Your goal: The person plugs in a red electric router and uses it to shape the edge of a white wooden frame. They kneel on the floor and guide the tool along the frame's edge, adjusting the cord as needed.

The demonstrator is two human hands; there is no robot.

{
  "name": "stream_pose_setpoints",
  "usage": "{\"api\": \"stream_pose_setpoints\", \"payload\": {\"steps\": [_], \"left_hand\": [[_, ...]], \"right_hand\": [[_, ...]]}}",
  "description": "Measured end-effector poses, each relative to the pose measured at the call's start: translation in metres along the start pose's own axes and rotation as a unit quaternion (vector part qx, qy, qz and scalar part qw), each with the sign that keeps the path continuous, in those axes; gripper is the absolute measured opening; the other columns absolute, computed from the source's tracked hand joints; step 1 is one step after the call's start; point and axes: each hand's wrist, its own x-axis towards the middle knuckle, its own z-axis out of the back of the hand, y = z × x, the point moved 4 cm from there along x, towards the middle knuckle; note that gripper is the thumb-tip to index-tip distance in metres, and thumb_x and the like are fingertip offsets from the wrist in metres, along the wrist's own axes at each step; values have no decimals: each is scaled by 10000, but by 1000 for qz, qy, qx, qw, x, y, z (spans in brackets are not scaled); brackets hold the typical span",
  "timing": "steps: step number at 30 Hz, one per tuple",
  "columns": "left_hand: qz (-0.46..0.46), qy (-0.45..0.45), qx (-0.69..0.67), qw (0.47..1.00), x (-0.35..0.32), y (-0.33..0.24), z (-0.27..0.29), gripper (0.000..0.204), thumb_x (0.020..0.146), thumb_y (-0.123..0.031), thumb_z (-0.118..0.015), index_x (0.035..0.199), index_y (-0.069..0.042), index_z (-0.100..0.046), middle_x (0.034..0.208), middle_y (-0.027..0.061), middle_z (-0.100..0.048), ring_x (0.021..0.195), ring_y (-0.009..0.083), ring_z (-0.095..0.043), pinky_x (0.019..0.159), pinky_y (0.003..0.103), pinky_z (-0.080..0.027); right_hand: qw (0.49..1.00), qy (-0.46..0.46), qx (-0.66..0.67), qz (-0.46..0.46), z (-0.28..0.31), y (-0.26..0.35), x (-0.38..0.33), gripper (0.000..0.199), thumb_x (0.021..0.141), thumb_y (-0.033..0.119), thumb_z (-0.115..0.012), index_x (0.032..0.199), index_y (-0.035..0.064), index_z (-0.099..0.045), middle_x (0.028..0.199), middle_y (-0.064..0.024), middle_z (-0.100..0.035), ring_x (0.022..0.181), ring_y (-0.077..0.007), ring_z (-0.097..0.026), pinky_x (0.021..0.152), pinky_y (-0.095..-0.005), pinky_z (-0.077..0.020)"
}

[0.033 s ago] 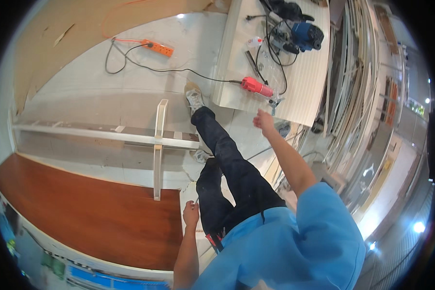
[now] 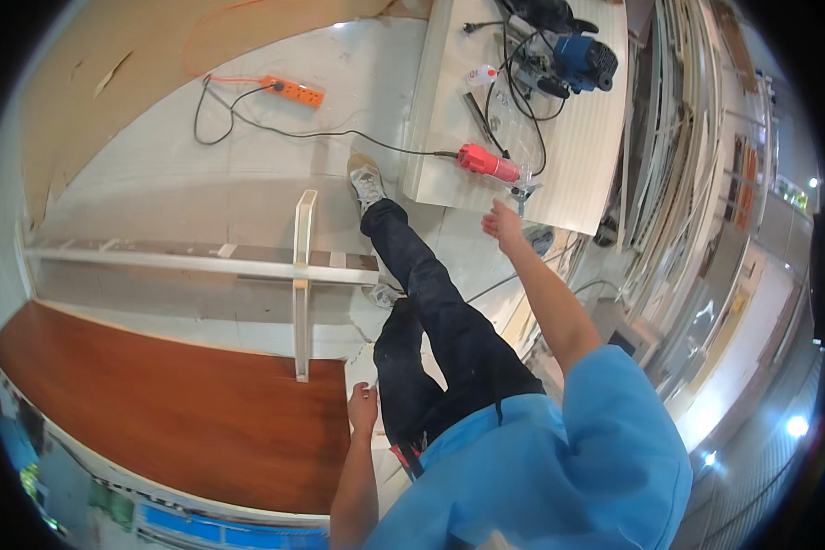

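Right hand (image 2: 502, 223) is stretched forward, fingers loosely open, gripping nothing, hovering just short of the red trim router (image 2: 488, 164). The router lies on its side near the front edge of the white slatted panel (image 2: 582, 137), clear base (image 2: 525, 188) toward the hand, black cord running off to the left. Left hand (image 2: 362, 406) hangs low, fingers relaxed and open, touching the corner of the reddish-brown wood board (image 2: 165, 412) or just beside it; contact cannot be confirmed.

Judgement on the reach: the router body is the sound place to grip, around the red barrel, not by the clear base or the cord. The cord crosses the floor by the leading shoe (image 2: 367, 179), so lifting slowly with slack would avoid a snag. The person is mid-stride; a planted foot before lifting seems wise.

Counts:
- 1 red trim router
- 1 blue power tool (image 2: 582, 60) at the far end of the panel
- 1 orange power strip (image 2: 293, 91) on the floor
- 1 wood board
- 2 pale strips forming a cross (image 2: 301, 266) on the floor
- 2 hands, both empty
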Motion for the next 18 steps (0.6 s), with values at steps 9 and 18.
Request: {"api": "stream_pose_setpoints", "payload": {"steps": [9,18], "left_hand": [[99,-10,-55,994,10,-113,125,253,1031,-203,-615,1184,-11,-674,1066,102,-728,999,177,-677,900,322,-523],[108,-65,15,992,-54,-169,261,280,1022,-213,-588,1191,-14,-689,1117,98,-752,1030,188,-702,896,324,-540]], "right_hand": [[915,-10,393,-88,-63,30,166,465,1074,476,-491,1298,73,-554,1228,-135,-695,1099,-324,-694,1010,-544,-541],[878,-174,435,-96,-68,34,157,335,940,184,-697,1192,14,-556,1112,-151,-694,952,-331,-732,782,-526,-635]]}}
